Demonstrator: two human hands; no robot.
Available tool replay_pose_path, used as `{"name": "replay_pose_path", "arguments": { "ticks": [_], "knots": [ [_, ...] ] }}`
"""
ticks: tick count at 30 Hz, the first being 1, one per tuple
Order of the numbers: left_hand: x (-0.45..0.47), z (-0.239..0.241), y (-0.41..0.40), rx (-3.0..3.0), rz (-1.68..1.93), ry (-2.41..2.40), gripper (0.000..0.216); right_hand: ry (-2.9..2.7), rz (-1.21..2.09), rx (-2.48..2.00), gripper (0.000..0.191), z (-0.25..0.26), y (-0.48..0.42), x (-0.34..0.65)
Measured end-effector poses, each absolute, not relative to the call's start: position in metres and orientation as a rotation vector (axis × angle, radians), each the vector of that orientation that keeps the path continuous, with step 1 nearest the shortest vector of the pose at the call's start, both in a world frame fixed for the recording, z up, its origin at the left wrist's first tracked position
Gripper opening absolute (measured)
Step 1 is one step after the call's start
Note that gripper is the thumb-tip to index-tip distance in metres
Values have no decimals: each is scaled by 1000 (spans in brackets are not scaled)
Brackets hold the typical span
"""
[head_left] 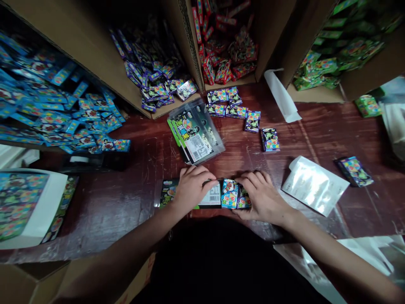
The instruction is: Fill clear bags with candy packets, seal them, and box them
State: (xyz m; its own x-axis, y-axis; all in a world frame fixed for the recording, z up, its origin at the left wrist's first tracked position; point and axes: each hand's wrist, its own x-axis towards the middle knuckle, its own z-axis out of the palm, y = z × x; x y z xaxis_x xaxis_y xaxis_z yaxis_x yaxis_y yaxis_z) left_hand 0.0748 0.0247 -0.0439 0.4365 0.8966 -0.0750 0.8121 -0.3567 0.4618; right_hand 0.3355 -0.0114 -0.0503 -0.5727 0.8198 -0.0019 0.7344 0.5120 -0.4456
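Black clothing shows behind hands holding packets

We see dim light on the table, glare on its pouch, shadow in the boxes behind it, blur over blue packs at its left.

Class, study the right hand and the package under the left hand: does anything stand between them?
Yes, two things: the blue box at the barcode end of the package, then the dark purple box beside it, held by the right hand.
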Motion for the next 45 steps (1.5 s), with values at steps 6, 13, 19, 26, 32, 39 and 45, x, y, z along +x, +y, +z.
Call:
{"name": "replay_pose_path", "arguments": {
  "ticks": [6,13,19,26,32,39,45],
  "knots": [
    [80,-43,29,2195,265,1456,24,-2562,625,-1289,71,-48,-9,339],
    [38,-22,-2,2405,107,1303,110,-2618,579,-1284,73,-48,-4,343],
    [22,-33,-17,2420,72,1403,90,-2514,453,-1468,71,-49,-14,327],
    [34,-38,-10,2448,173,1291,84,-2585,509,-1407,65,-40,-18,326],
    [35,-39,-2,2463,97,1173,92,-2549,633,-1238,102,-48,-15,334],
    [47,-42,0,2415,118,1232,94,-2569,745,-1160,77,-50,-6,364],
    [62,-44,-3,2373,201,1425,92,-2375,690,-1179,71,-61,-4,355]
  ]
}}
